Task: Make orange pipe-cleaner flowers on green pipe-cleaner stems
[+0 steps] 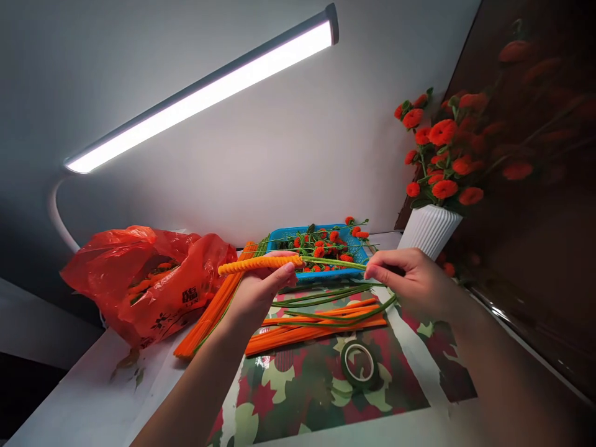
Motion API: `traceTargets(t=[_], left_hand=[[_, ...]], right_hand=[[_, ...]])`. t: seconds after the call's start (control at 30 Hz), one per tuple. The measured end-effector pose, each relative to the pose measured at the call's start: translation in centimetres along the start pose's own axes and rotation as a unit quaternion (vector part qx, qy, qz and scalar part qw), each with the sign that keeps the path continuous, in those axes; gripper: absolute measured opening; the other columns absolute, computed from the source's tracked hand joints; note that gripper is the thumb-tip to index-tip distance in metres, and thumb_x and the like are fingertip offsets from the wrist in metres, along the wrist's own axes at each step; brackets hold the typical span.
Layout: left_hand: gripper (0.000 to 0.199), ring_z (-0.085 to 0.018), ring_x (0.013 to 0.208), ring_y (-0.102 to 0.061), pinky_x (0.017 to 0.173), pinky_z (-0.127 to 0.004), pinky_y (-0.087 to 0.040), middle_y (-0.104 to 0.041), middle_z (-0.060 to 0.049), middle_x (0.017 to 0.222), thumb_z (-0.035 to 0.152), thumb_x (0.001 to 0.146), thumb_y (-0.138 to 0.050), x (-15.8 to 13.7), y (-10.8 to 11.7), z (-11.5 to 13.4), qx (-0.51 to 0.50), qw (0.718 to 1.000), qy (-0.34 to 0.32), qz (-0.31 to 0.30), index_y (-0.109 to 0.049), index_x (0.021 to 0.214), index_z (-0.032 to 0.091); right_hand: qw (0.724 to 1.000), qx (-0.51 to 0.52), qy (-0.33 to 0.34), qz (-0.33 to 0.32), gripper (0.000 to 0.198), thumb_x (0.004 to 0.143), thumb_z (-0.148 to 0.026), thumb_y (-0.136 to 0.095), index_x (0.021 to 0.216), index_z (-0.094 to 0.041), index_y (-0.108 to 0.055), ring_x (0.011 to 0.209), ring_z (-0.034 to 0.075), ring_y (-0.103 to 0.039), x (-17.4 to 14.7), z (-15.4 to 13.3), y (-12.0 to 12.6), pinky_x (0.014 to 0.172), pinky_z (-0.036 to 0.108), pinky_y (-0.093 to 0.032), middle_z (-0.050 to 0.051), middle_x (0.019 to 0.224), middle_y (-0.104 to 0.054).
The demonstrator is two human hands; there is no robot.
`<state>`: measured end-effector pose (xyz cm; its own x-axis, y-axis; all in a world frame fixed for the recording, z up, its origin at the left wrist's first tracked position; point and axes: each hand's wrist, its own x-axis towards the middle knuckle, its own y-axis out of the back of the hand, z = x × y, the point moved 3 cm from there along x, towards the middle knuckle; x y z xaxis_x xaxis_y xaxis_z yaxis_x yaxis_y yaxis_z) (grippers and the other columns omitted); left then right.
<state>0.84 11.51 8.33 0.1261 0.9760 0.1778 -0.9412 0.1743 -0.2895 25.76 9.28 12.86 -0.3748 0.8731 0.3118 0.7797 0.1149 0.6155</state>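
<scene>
My left hand (265, 279) holds a twisted orange pipe-cleaner coil (251, 264), its thumb and fingers closed around the right end. Green pipe-cleaner stems (333, 262) run rightward from that coil. They reach my right hand (405, 273), whose thumb and forefinger pinch their far end. Below the hands, loose orange pipe cleaners (316, 332) lie on the camouflage-patterned mat (316, 403) with green ones (326, 295) just behind. Nearer to me rests a roll of dark green tape (359, 365).
A blue basket (274, 239) of small orange-red flowers stands behind my hands. Left are a red plastic bag (112, 273) and a long orange pipe-cleaner bundle (205, 320). At right, a white ribbed vase (431, 231) holds red flowers (442, 132). A lit lamp (209, 93) hangs overhead.
</scene>
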Motion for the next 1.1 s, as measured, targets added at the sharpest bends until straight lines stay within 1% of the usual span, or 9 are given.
traceTargets(t=[0.2,0.4,0.5,0.63,0.77,0.9,1.0,1.1], left_hand=[[0.02,-0.011,0.07,-0.06,0.064,-0.019,-0.05,-0.067,0.0,0.077,0.032,0.073,-0.078,-0.1,0.3,-0.1,0.027,0.999,0.012,-0.014,-0.073,0.089,0.021],[0.02,-0.012,0.067,-0.06,0.065,-0.021,-0.049,-0.067,0.0,0.073,0.033,0.07,-0.079,-0.3,-0.2,0.4,0.106,0.993,0.029,-0.045,-0.074,0.085,0.022],[0.018,-0.015,0.069,-0.062,0.066,-0.024,-0.05,-0.067,-0.001,0.071,0.035,0.07,-0.079,-0.5,-0.5,0.4,0.139,0.989,0.03,-0.049,-0.075,0.082,0.022],[0.023,-0.017,0.073,-0.064,0.065,-0.025,-0.051,-0.07,-0.003,0.076,0.035,0.066,-0.082,-0.8,-0.8,0.2,0.161,0.986,0.04,-0.024,-0.076,0.084,0.022],[0.023,-0.017,0.071,-0.066,0.066,-0.025,-0.053,-0.071,-0.003,0.076,0.031,0.063,-0.083,-0.9,-1.5,-0.1,0.138,0.989,0.056,-0.025,-0.077,0.083,0.02],[0.023,-0.019,0.071,-0.068,0.069,-0.029,-0.055,-0.072,-0.004,0.075,0.029,0.062,-0.084,-1.0,-2.0,-0.1,0.108,0.991,0.07,-0.025,-0.077,0.081,0.018],[0.022,-0.02,0.073,-0.069,0.069,-0.029,-0.055,-0.073,-0.005,0.076,0.028,0.063,-0.084,-1.0,-2.3,-0.2,0.118,0.99,0.068,-0.031,-0.077,0.081,0.018],[0.018,-0.02,0.07,-0.068,0.064,-0.028,-0.055,-0.072,-0.004,0.07,0.026,0.063,-0.083,-1.1,-2.5,-0.2,0.126,0.989,0.071,-0.044,-0.078,0.079,0.019]], right_hand=[[0.998,0.023,-0.031,-0.052,0.034,0.09,-0.042,-0.048,0.068,-0.018,-0.058,0.063,0.013,-0.041,0.2,0.5,0.0,0.056,0.025,-0.032,-0.001,0.065,-0.047],[0.991,0.048,-0.056,-0.108,0.033,0.087,-0.041,-0.051,0.066,-0.017,-0.059,0.061,0.012,-0.041,0.6,1.7,-0.2,0.055,0.024,-0.034,-0.001,0.063,-0.045],[0.99,0.051,-0.064,-0.113,0.033,0.087,-0.041,-0.051,0.066,-0.016,-0.059,0.061,0.012,-0.04,0.6,1.8,-0.4,0.055,0.024,-0.033,-0.001,0.062,-0.043],[0.99,0.059,-0.058,-0.111,0.033,0.088,-0.039,-0.05,0.065,-0.016,-0.058,0.06,0.011,-0.038,0.7,1.2,-1.3,0.053,0.024,-0.029,-0.002,0.062,-0.042],[0.989,0.066,-0.062,-0.12,0.032,0.088,-0.039,-0.051,0.067,-0.016,-0.059,0.058,0.011,-0.036,0.7,0.8,-2.5,0.052,0.025,-0.026,-0.002,0.06,-0.042],[0.987,0.07,-0.059,-0.132,0.031,0.089,-0.037,-0.049,0.068,-0.016,-0.059,0.057,0.01,-0.033,0.8,0.7,-3.5,0.053,0.025,-0.024,-0.004,0.059,-0.039],[0.987,0.072,-0.053,-0.134,0.03,0.09,-0.036,-0.049,0.069,-0.016,-0.06,0.057,0.01,-0.033,0.8,0.5,-4.1,0.054,0.025,-0.024,-0.004,0.059,-0.038],[0.987,0.078,-0.05,-0.134,0.031,0.09,-0.037,-0.048,0.071,-0.016,-0.06,0.058,0.01,-0.034,0.7,0.3,-4.4,0.054,0.024,-0.025,-0.004,0.06,-0.04]])
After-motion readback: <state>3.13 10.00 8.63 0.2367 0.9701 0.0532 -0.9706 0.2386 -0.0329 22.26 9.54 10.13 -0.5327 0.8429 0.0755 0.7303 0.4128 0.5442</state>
